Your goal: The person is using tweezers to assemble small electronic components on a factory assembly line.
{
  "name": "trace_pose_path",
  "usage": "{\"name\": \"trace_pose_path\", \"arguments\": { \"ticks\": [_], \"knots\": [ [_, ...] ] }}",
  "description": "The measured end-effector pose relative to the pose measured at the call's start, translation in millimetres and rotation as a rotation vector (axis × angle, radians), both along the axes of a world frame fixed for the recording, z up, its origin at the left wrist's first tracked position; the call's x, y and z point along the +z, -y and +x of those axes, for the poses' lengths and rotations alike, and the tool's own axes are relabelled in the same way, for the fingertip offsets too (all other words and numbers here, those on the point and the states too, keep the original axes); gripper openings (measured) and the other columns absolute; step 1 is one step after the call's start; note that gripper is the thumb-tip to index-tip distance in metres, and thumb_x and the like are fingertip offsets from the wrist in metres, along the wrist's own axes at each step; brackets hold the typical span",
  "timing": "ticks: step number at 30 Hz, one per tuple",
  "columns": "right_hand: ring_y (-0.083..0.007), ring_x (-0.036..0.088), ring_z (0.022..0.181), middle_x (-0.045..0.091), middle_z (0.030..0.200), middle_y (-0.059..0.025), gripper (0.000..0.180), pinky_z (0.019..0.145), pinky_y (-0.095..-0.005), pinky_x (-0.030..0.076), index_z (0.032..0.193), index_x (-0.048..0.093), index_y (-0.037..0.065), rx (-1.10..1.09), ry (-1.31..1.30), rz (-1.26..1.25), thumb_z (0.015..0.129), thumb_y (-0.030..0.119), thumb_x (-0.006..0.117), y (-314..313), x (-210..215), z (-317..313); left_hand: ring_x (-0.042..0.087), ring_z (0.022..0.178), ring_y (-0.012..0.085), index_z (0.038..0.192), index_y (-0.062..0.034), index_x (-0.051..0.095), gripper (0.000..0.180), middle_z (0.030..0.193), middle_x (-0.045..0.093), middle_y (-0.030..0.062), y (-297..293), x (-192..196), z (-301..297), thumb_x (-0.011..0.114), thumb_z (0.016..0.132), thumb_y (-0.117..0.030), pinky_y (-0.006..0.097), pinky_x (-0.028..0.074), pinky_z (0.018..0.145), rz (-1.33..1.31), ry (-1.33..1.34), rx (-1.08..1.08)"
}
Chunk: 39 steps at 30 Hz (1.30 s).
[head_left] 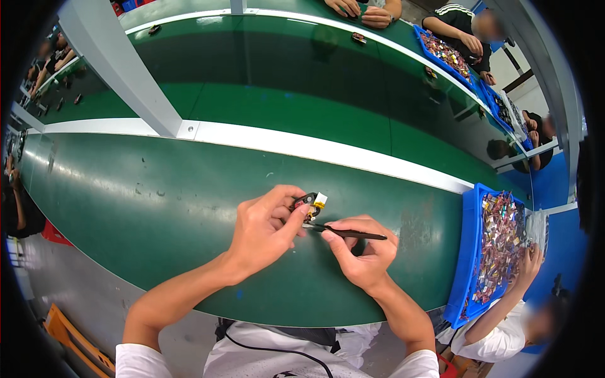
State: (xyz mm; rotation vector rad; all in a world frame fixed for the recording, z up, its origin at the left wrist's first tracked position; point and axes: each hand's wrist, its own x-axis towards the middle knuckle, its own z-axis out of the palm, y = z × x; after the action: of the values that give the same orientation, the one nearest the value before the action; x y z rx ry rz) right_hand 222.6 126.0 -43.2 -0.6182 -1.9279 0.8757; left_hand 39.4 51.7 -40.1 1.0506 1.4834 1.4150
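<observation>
Over the green workbench [189, 189], my left hand [261, 228] is closed on a small black electronic part [299, 201] with a rounded rim. A little silver-white piece with yellow tape [321, 200] sticks up from the part's right side. My right hand [367, 255] grips black tweezers [356, 234] like a pen, their tip at the part's lower edge beside my left fingertips. The fingers partly cover the part, so its inside is hard to make out.
A blue tray [465, 252] full of small wired parts stands at the bench's right end, a co-worker's hand [530, 261] at its far side. Beyond a white rail [302, 154] runs a dark green belt [283, 69] with scattered black parts. A grey post [120, 69] rises at left.
</observation>
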Motion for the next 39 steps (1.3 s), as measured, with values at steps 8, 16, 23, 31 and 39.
{"name": "trace_pose_path", "arguments": {
  "ticks": [8, 16, 23, 31, 39],
  "knots": [
    [-0.0039, 0.049, 0.045, 0.074, 0.082, -0.0088, 0.021, 0.044, -0.021, 0.036, 0.093, 0.076, 0.001, -0.024, 0.038, 0.033, 0.075, -0.004, 0.086, 1.2, -0.1, 0.2, 0.075, 0.072, 0.0162, 0.118, 0.0055, 0.063, 0.021, 0.094, 0.075, 0.0138, 0.3, -3.4, 2.7, 0.066, 0.098, -0.001, 0.025, 0.058, 0.05, 0.013, -0.011, -0.018],
    [-0.0033, 0.046, 0.045, 0.074, 0.077, -0.0071, 0.018, 0.044, -0.021, 0.032, 0.092, 0.077, 0.001, -0.035, 0.035, -0.045, 0.077, -0.004, 0.084, -1.2, -1.4, 2.2, 0.075, 0.072, 0.0155, 0.117, 0.0055, 0.065, 0.021, 0.095, 0.076, 0.0133, 1.0, -9.1, 4.6, 0.067, 0.097, 0.0, 0.025, 0.059, 0.051, 0.119, -0.138, -0.028],
    [0.0029, 0.039, 0.052, 0.051, 0.061, 0.0088, 0.012, 0.048, -0.0191, 0.025, 0.098, 0.073, -0.002, 0.09, -0.048, -0.667, 0.087, -0.004, 0.079, -6.5, 7.1, 7.5, 0.073, 0.07, 0.0178, 0.121, 0.0066, 0.062, 0.023, 0.1, 0.074, 0.0157, 1.4, -5.2, -4.7, 0.063, 0.099, 0.0, 0.026, 0.058, 0.052, 0.014, 0.19, -0.13],
    [0.0018, 0.044, 0.054, 0.063, 0.07, 0.0029, 0.015, 0.049, -0.0187, 0.029, 0.098, 0.074, -0.002, 0.012, -0.141, -0.546, 0.085, -0.005, 0.08, -6.4, 2.4, 8.4, 0.07, 0.068, 0.0137, 0.121, 0.0067, 0.062, 0.023, 0.102, 0.074, 0.0144, 0.1, -4.0, -3.2, 0.063, 0.1, -0.002, 0.025, 0.055, 0.051, 0.031, 0.295, -0.067],
    [-0.002, 0.048, 0.047, 0.076, 0.087, -0.0102, 0.02, 0.045, -0.0198, 0.035, 0.095, 0.076, 0.001, 0.003, -0.047, -0.096, 0.078, -0.004, 0.085, -1.0, 1.8, 4.6, 0.07, 0.063, 0.0113, 0.115, 0.0027, 0.067, 0.019, 0.09, 0.075, 0.0114, 0.2, -8.1, 3.4, 0.067, 0.097, -0.001, 0.024, 0.054, 0.046, 0.11, 0.065, 0.012]
  ]
}}
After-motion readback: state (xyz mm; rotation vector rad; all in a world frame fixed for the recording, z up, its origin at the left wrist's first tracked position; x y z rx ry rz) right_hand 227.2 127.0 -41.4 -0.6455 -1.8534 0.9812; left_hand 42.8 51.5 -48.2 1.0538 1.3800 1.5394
